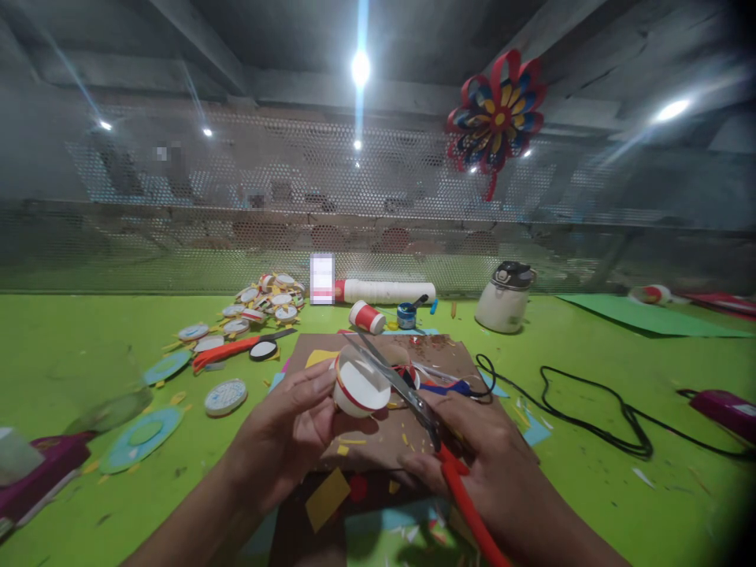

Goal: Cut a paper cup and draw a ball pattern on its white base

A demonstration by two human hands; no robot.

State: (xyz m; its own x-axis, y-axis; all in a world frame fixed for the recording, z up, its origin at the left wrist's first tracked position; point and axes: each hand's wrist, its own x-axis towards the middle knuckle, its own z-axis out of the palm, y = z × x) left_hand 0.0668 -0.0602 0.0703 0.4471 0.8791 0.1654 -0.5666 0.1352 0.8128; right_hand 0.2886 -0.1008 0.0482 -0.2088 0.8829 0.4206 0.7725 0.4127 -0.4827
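A shallow, white-faced cup piece (363, 391) is held up by the left hand (304, 413) above a brown board (437, 457), near the middle of the green worktop (591, 504). Its side is clamped between thumb and fingers, with the fingers curled beneath, apparently so that it is steadied while the far and right parts of the rim are left free. The orange-handled scissors (416, 405) are gripped by the right hand (490, 441), with the fingers closed around the handles. The blades are parted and angled over the rim, seemingly so that it can be reached without the supporting fingers being crossed; whether the rim is touched cannot be told.

By the board, loose scraps seem to be caught mostly on its surface. Towards the worktop's far edge, a row of nested cups (390, 291) is laid on its side, probably for compactness, near a red-and-white cup (367, 317). Decorated discs (277, 299) are heaped left of these, perhaps to be kept together. A pale lidded jug (502, 303) is stood upright near the far edge, right of the cups.
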